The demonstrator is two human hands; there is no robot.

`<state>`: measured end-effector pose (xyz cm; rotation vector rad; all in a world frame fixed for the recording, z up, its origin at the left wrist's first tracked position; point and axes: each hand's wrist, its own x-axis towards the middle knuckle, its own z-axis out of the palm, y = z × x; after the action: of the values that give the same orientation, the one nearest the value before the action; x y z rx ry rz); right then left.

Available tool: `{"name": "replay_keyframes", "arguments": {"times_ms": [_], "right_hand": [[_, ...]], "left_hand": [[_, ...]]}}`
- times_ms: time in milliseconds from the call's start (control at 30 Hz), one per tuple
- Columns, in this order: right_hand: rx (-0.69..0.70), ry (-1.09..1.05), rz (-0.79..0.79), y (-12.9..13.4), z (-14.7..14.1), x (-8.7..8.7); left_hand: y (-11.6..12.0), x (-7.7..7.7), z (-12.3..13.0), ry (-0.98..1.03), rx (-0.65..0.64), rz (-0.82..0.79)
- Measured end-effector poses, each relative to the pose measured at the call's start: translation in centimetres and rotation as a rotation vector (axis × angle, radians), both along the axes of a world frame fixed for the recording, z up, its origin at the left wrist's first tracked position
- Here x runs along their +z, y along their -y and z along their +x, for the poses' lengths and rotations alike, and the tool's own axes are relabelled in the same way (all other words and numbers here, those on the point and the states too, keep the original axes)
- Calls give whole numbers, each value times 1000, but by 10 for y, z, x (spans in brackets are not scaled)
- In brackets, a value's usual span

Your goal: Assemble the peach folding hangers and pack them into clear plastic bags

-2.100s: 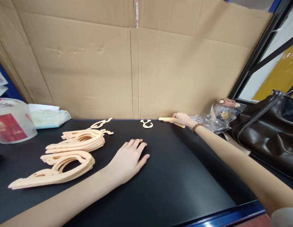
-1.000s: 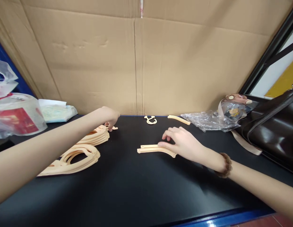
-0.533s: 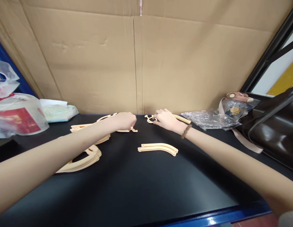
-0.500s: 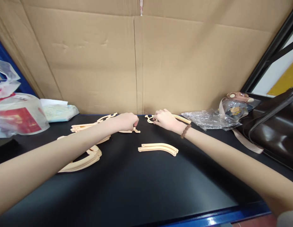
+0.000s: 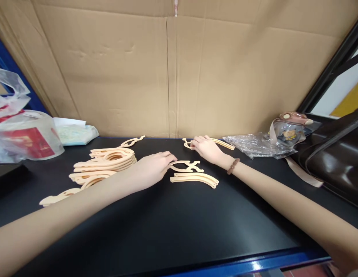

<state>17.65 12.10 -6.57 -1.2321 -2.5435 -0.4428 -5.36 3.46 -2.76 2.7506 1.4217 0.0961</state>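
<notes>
Beige plastic pieces that look like parts of folding clothes hangers lie on the black tabletop. My left hand (image 5: 156,167) is closed on the left end of a hooked hanger piece (image 5: 193,166), just behind a pair of curved hanger arms (image 5: 196,178). Farther back, my right hand (image 5: 206,149), with a brown bracelet at the wrist, has its fingers curled on another hanger piece (image 5: 186,143). Its fingertips are partly hidden. Behind the right hand, long curved arms (image 5: 223,144) stick out to the right.
A stack of hanger pieces (image 5: 109,159) spreads left of my left hand, one piece (image 5: 132,141) behind it. Far left are a plastic bag (image 5: 25,134) and a soft white pack (image 5: 75,131). Clear wrapping (image 5: 248,145), a bottle (image 5: 287,130) and a dark bag (image 5: 337,154) sit right. Cardboard (image 5: 124,77) stands behind.
My left hand has come nearer and slightly right, bringing the hooked hanger piece beside the pair of curved arms. My right hand stays at the back piece. More of the left stack shows.
</notes>
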Motion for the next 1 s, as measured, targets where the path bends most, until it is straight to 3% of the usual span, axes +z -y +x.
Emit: {"name": "replay_keyframes", "arguments": {"times_ms": [133,300,433,533,667,800,1000], "right_hand": [[26,-193,-35,-1,0,2],[13,-489,-107,-8,-4,7],[-4,-665,-164,-11,-5,14],[25,-707,-210,0,0,22],[59,-547,-216,40,5,32],[-47,-247,-164,80,-3,33],[-42,-102,-153,104,-16,22]], "left_hand": [[-2,-3,-2,-112,-57,33],[-5,-5,4,-116,-102,54],[0,-2,4,-86,-86,45],[6,-2,4,-98,-61,64],[15,-10,8,-9,-53,87],[20,-24,14,117,-133,106],[24,-31,11,207,-143,21]]}}
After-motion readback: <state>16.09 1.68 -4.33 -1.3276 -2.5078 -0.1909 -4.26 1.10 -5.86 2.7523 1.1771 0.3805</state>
